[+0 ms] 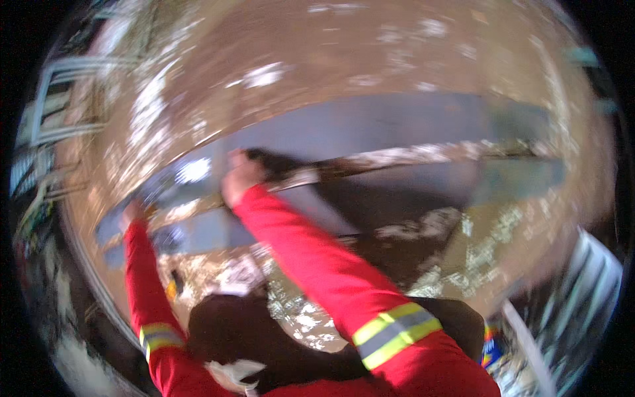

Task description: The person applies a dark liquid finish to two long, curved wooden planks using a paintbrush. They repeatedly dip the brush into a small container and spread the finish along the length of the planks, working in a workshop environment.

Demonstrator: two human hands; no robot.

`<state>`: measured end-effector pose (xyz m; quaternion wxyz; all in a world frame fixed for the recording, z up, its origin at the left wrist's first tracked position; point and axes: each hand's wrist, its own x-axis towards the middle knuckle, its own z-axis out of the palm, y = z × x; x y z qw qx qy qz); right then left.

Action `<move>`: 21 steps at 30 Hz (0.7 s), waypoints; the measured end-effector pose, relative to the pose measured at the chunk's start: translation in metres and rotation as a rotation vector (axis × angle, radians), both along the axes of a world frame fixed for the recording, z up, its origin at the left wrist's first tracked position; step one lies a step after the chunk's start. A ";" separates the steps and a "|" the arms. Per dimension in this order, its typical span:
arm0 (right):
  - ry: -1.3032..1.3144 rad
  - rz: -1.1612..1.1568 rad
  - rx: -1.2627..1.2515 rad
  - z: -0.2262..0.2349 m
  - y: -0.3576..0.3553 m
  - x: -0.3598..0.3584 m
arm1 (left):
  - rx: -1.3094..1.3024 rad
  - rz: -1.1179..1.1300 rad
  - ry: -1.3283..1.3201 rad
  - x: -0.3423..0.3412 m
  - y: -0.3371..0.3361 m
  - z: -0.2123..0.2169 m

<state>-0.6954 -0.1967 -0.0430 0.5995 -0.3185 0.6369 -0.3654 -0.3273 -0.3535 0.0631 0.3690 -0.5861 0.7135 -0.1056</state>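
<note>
Two long grey-blue strips, an upper strip (397, 126) and a lower strip (198, 231), run left to right across a broad shiny brown sheet (370, 53). At the strips' left end, my left hand (134, 213) touches or hovers just over them; motion smears its fingers. Farther right, my right hand (241, 177) is closed, low over the upper strip's near edge, and whatever it may hold is hidden. A dark shadow spreads to the right of it. Both forearms are in red sleeves with yellow and grey bands.
A small yellow-and-black object (174, 286) lies near my left forearm. Pale metal frames (66, 99) stand along the left side. At the right is a white slatted piece (589, 278), with a blue package (491, 347) at the lower right.
</note>
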 end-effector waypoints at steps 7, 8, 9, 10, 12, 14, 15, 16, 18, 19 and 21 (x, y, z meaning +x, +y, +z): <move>0.152 -0.416 0.228 -0.064 0.008 -0.071 | 0.049 -0.077 0.360 -0.230 0.044 -0.111; -0.260 -0.623 0.204 -0.013 0.014 -0.077 | 0.078 -0.051 0.522 -0.231 0.046 -0.112; -0.260 -0.716 0.165 -0.050 0.018 -0.075 | 0.190 -0.042 0.598 -0.269 0.049 -0.095; 0.097 -0.512 0.148 -0.055 0.016 -0.063 | 0.205 -0.041 0.576 -0.265 0.042 -0.087; 0.751 0.183 0.131 -0.051 0.016 -0.048 | 0.098 -0.058 0.633 -0.223 0.039 -0.073; 0.912 0.691 -0.051 -0.035 0.010 -0.043 | 0.009 -0.039 0.405 -0.177 0.046 -0.057; 0.872 0.726 -0.071 -0.031 0.008 -0.040 | -0.022 0.001 0.296 -0.146 0.044 -0.057; 0.874 0.719 -0.088 -0.030 0.011 -0.033 | -0.064 0.038 0.202 -0.114 0.040 -0.058; 0.913 0.710 -0.075 -0.026 0.010 -0.029 | -0.092 0.076 0.098 -0.087 0.031 -0.051; 0.936 0.704 -0.055 -0.020 0.009 -0.026 | -0.128 0.072 0.058 -0.076 0.026 -0.049; 0.959 0.702 -0.018 -0.014 0.010 -0.023 | -0.121 0.006 0.127 -0.074 0.022 -0.056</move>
